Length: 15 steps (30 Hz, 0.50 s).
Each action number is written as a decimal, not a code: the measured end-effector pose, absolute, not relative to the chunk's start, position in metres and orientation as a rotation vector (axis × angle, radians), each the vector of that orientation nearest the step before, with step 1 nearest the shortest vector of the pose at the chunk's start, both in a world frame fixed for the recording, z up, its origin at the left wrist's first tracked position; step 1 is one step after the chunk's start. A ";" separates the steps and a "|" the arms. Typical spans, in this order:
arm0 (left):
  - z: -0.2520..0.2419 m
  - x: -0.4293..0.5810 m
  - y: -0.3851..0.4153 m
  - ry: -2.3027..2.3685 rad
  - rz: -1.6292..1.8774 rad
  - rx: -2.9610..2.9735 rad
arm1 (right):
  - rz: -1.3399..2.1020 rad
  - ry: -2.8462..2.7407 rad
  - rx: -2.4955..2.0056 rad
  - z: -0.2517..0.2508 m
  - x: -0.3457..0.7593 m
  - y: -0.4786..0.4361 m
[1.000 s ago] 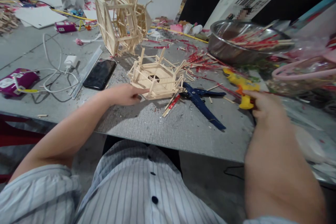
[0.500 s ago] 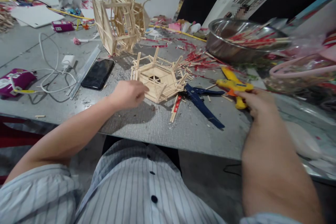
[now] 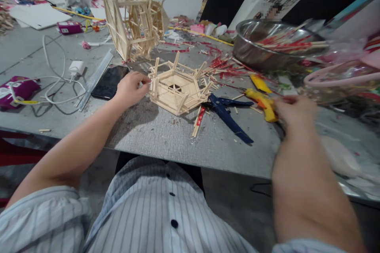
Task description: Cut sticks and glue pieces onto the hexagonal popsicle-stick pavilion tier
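Observation:
A hexagonal frame of thin wooden sticks (image 3: 169,104) lies flat on the table, short sticks standing up around its rim. At its left edge, my left hand (image 3: 132,87) has its fingertips bent around the outer sticks, seemingly pinching them. On the right is a yellow hot glue gun (image 3: 264,104) with an orange trigger, resting on the table. Close beside its handle is my right hand (image 3: 295,112), slightly blurred, fingers loosely apart and seemingly off the gun. Between frame and glue gun lie dark blue-handled cutters (image 3: 227,116), next to a few loose sticks (image 3: 198,122).
A taller stick structure (image 3: 133,23) stands behind the frame. Left are a black phone (image 3: 105,83), a clear strip, a white charger (image 3: 76,68) and purple packs. A steel bowl (image 3: 252,47) of red-wrapped sticks and a pink-rimmed basket (image 3: 335,77) stand right.
My left hand has moved left and back, from the frame's front to its left edge. My right hand has let go of the glue gun, which has turned slightly.

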<state>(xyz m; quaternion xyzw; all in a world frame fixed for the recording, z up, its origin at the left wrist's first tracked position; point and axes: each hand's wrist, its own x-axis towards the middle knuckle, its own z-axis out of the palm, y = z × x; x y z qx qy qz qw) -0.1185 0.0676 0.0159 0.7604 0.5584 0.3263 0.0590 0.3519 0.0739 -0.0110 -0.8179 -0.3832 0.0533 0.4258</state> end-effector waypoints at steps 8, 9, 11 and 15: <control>0.008 -0.112 0.068 1.586 0.924 2.461 | -0.029 -1.850 -1.406 0.077 0.177 0.040; 0.008 -0.112 0.068 1.579 0.944 2.467 | -0.018 -2.011 -1.347 0.079 0.153 0.039; 0.006 -0.112 0.069 1.571 0.975 2.481 | -0.032 -2.277 -1.307 0.076 0.112 0.041; 0.003 -0.111 0.071 1.540 0.972 2.508 | -0.106 -2.523 -1.359 0.055 0.069 0.053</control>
